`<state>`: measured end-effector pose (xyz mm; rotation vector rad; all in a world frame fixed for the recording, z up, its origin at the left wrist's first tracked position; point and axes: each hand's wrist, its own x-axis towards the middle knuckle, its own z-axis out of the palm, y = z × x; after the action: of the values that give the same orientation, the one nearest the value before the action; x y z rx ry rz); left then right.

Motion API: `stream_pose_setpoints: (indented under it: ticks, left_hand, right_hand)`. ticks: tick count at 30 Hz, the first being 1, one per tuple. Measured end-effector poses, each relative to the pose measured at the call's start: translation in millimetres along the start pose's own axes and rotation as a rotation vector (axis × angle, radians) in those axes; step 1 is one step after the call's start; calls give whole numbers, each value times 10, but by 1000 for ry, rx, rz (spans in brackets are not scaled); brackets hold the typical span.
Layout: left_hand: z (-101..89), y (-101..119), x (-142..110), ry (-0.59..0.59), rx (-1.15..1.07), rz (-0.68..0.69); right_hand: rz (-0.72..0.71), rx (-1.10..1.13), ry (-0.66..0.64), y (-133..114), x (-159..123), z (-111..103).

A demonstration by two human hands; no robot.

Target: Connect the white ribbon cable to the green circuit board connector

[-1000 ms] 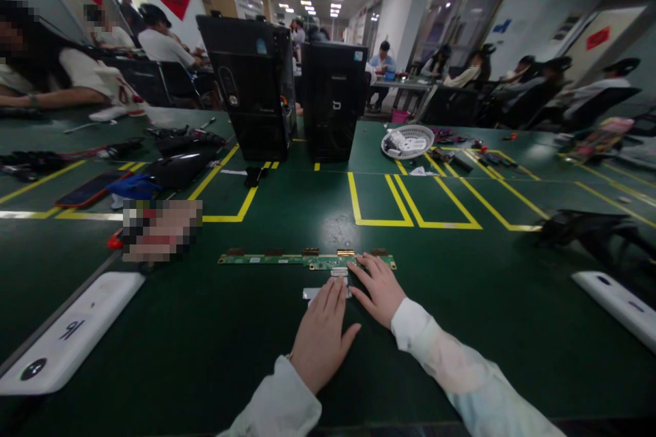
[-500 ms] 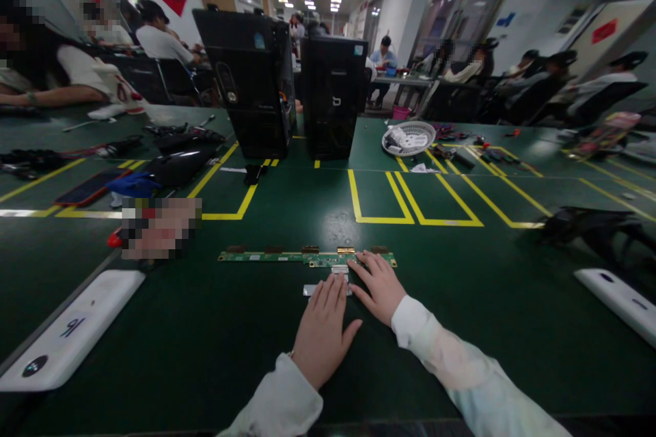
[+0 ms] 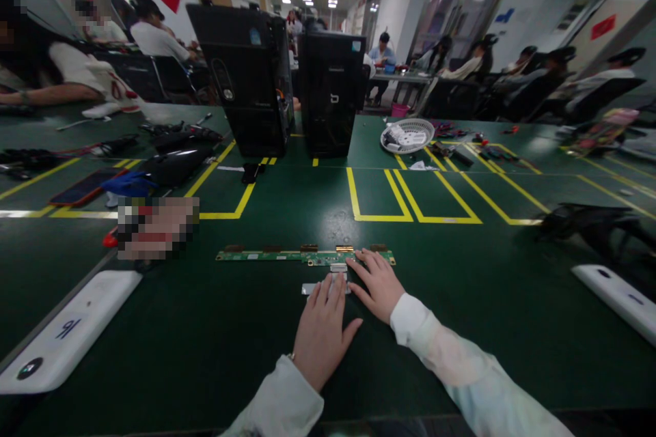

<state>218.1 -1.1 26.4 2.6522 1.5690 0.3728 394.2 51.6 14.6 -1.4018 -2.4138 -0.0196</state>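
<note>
Slim green circuit board (image 3: 266, 257) seemingly met white flat cable (image 3: 339, 268), seating unclear; left hand (image 3: 324, 328) lay fingers together, right hand (image 3: 378, 287) spread.

Two hands (image 3: 320, 331) (image 3: 379, 287) (one circuit board (image 3: 266, 256))

Two tall, black, boxy computer towers (image 3: 332, 97) are appearing higher and farther left in view; the bare, white-sleeved left hand (image 3: 322, 334) is showing slightly farther right.

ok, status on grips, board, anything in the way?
Left grip open over pale strip, hiding part of it. Right grip open at green board, right end. Board lying on table.
</note>
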Motion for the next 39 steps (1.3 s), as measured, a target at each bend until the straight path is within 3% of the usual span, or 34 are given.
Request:
stream_pose_setpoints:
  ticks: [21, 31, 39]
  left_hand:
    - [46, 4, 13, 32, -32, -26]
    - [-16, -16, 55, -2, -48, -2]
    - [-53, -124, 118, -51, -81, 70]
  right_hand:
    - [7, -1, -19, -4, 8, -9]
    - [7, 47, 0, 12, 0, -1]
    - [-6, 43, -55, 10, 1, -78]
